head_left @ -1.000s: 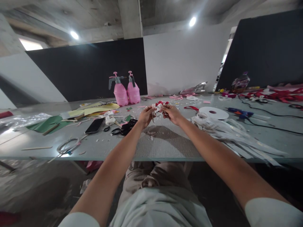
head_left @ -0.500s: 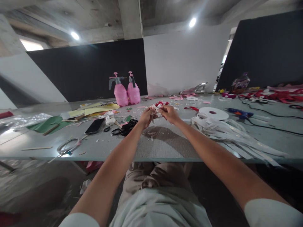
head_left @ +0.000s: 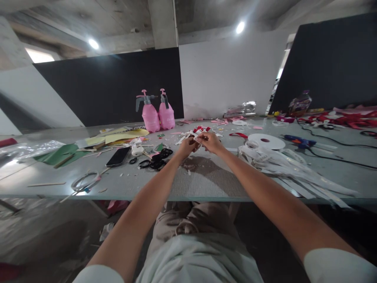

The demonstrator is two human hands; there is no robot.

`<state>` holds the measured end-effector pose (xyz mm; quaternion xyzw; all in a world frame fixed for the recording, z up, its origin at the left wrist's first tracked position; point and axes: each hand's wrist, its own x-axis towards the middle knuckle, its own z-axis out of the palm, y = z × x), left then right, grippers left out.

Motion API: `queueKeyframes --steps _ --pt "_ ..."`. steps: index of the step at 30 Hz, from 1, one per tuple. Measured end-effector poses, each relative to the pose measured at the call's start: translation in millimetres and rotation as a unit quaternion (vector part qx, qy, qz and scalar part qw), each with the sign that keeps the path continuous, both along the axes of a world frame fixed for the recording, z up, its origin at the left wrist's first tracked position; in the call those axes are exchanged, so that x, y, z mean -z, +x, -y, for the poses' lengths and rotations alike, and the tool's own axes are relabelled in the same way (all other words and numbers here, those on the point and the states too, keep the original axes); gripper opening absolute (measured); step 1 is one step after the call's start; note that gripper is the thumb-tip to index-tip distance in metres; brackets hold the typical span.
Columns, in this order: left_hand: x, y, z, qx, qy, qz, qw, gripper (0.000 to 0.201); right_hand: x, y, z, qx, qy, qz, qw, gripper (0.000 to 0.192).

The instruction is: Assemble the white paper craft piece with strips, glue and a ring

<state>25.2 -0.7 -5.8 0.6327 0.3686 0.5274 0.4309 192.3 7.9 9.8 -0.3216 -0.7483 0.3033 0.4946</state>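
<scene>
In the head view my left hand (head_left: pixel 188 147) and my right hand (head_left: pixel 209 141) meet above the middle of the table. Both are closed in a pinch on a short strip of white ribbon (head_left: pixel 194 135), which shows between the fingertips. Just beyond my fingers lies a small heap of red scraps (head_left: pixel 202 129) and white pieces. Black-handled scissors (head_left: pixel 160 155) rest left of my left hand. To the right of my right forearm is a tangle of loose white ribbon (head_left: pixel 265 157), with a white ribbon spool (head_left: pixel 272 142) lying flat behind it.
Two pink spray bottles (head_left: pixel 151 118) stand at the back. A black phone (head_left: pixel 118 156), yellow paper (head_left: pixel 126 136) and green sheets (head_left: pixel 60 154) lie left. A blue glue gun (head_left: pixel 299 140) with a black cord lies right, near red ribbon (head_left: pixel 344 118). The table's front edge (head_left: pixel 203 199) crosses before my lap.
My left hand has turned and shifted slightly right and down, closer to my right hand. The white ribbon between the fingers now looks flatter and straighter. My right hand has barely moved.
</scene>
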Motion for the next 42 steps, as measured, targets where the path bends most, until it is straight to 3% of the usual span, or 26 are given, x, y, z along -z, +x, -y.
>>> queueKeyframes --steps 4,10,16,21,26,30,33,36,39,42 --pt "2.3 1.9 0.1 -0.002 0.026 -0.002 1.000 0.020 2.3 1.4 -6.1 0.015 0.000 -0.004 1.000 0.035" --pt "-3.6 0.7 2.4 -0.028 0.012 -0.023 0.999 0.039 4.1 -1.8 -5.6 0.008 -0.056 -0.029 0.998 0.027" --pt "-6.2 -0.6 5.0 -0.078 0.100 -0.064 0.990 0.037 -0.2 -6.1 0.7 0.025 -0.124 -0.090 0.988 0.022" --pt "-0.5 -4.5 0.1 -0.088 0.146 -0.102 0.980 0.031 -2.9 -5.3 4.2 0.009 -0.184 -0.080 0.980 0.018" --pt "0.5 -9.6 -4.8 -0.102 0.171 -0.100 0.975 0.030 -3.8 -2.5 6.1 0.001 -0.251 -0.089 0.964 0.027" --pt "-2.9 -10.0 -3.7 -0.119 0.158 -0.074 0.978 0.031 -5.2 -1.0 7.2 -0.060 -0.275 -0.106 0.954 0.025" --pt "-5.1 -8.5 -2.3 -0.111 0.102 -0.011 0.989 0.035 -5.0 0.0 7.6 -0.088 -0.315 -0.118 0.938 0.023" --pt "-6.5 -7.4 -1.9 -0.092 0.057 0.040 0.993 0.025 -3.1 1.2 6.7 -0.117 -0.347 -0.134 0.921 0.019" --pt "-7.2 -6.3 -1.2 -0.100 0.103 0.016 0.989 0.013 -0.9 2.2 3.9 -0.125 -0.353 -0.167 0.912 0.017" --pt "-7.0 -4.1 1.9 -0.115 0.186 -0.058 0.974 0.014 0.3 3.1 0.1 -0.118 -0.352 -0.203 0.906 0.011"
